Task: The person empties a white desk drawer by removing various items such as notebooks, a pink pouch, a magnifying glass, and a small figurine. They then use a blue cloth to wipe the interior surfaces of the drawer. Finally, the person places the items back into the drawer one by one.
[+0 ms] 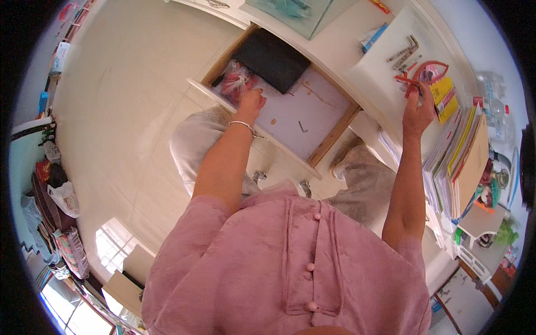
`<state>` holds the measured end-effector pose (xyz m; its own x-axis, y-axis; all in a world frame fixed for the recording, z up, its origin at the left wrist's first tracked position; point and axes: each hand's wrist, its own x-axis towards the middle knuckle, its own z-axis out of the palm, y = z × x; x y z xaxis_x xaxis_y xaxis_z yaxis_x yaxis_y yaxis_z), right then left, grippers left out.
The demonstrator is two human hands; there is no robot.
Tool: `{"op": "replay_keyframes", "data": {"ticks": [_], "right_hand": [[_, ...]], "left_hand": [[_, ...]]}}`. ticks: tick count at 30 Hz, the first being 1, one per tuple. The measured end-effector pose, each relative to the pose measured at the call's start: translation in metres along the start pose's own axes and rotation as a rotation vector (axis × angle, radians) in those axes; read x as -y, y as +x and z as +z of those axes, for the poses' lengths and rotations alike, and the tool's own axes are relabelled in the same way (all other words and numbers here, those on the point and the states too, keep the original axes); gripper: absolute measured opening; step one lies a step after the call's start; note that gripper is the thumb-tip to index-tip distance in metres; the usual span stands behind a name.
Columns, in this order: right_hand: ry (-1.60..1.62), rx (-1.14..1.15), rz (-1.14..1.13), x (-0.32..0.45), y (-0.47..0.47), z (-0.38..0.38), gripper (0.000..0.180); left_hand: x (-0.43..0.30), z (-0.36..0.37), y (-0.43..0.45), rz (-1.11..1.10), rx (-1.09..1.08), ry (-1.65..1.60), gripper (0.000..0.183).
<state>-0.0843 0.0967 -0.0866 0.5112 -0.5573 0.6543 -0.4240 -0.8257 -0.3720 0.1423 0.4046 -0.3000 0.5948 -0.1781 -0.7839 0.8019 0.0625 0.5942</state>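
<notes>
My left hand (252,104) is over the left side of a pulled-out wooden drawer (335,136). Its fingertips are by a clear plastic bag (236,79) with red things inside; whether they grip it is hidden. A black flat case or book (272,58) lies at the drawer's back. On the drawer's pale bottom are a small hex key (302,126), a little tan oval piece (273,121) and a thin tan string (312,90). Above the white tabletop, my right hand (418,111) pinches a red item (412,89) beside a red looped strap (439,69).
Several large hex keys (404,52) lie on the tabletop, beyond a yellow packet (444,98). Upright folders and papers (456,155) stand at the right, with plastic bottles (496,106) behind. A glass-like teal panel (289,12) sits at the top. My knees flank the drawer.
</notes>
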Motion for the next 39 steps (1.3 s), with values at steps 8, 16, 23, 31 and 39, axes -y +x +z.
{"op": "replay_keyframes", "data": {"ticks": [8, 16, 23, 31, 39], "right_hand": [[-0.074, -0.005, -0.048, 0.014, 0.008, 0.004, 0.024], [-0.075, 0.017, -0.030, 0.011, 0.002, 0.002, 0.023], [-0.053, 0.020, -0.022, 0.015, 0.004, 0.002, 0.021], [0.000, 0.038, 0.040, 0.017, 0.006, 0.002, 0.019], [0.042, 0.048, 0.063, 0.014, 0.005, 0.003, 0.017]], "left_hand": [[0.032, 0.017, 0.072, -0.184, 0.018, -0.296, 0.027], [0.022, 0.060, 0.040, -0.180, -0.468, -0.179, 0.070], [0.025, 0.029, 0.060, -0.104, -0.126, -0.266, 0.028], [0.013, 0.035, 0.062, -0.065, -0.045, -0.141, 0.035], [0.008, 0.038, 0.073, 0.029, 0.259, -0.419, 0.067]]}}
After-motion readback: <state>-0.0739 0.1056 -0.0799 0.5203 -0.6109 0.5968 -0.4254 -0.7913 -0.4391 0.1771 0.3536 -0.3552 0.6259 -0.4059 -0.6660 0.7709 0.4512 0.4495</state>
